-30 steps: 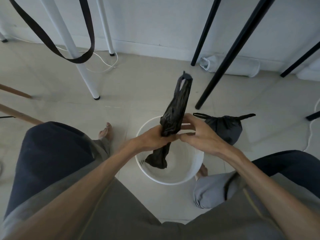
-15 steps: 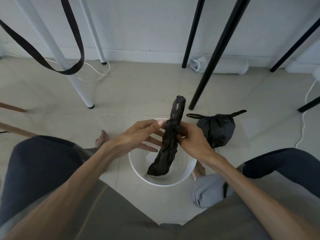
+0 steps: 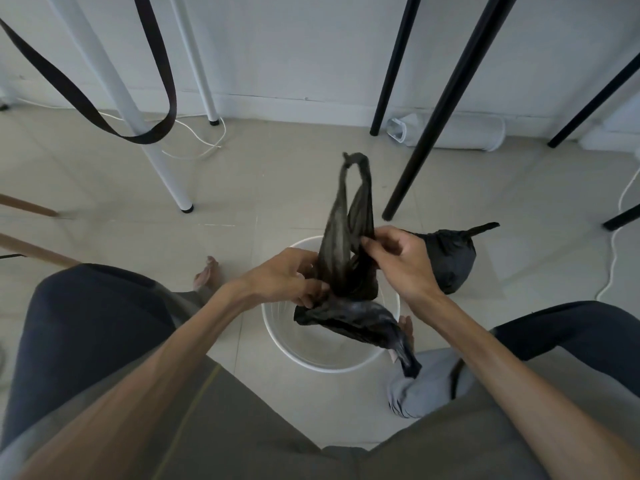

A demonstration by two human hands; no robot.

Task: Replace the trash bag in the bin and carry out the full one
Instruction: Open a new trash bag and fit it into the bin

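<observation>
Item one: round white plastic bin (image 3: 277,329), upright on the pale tiled floor, unlined; I take it as my landmark. I read its bare inside as the reason both hands work directly above it.

Item two: thin crumpled black plastic bag (image 3: 348,268), the fresh liner, held over the bin's mouth. Its handle loops stand up toward the wall, and its bottom end trails past the bin's near right rim. I judge it is held here so it can be opened and dropped straight in.

Item three: left hand (image 3: 285,278), above the bin's left rim, fingers curled and pinching the bag's left layer.

Item four: right hand (image 3: 403,261), above the bin's far right rim, fingers pinching the opposite layer. I judge the two grips pull apart to find the opening.

Item five: knotted full black trash bag (image 3: 453,258), on the floor just right of the bin, apart from it, parked for carrying out afterwards.

Item six: black table leg (image 3: 446,109), beyond the bin.
</observation>
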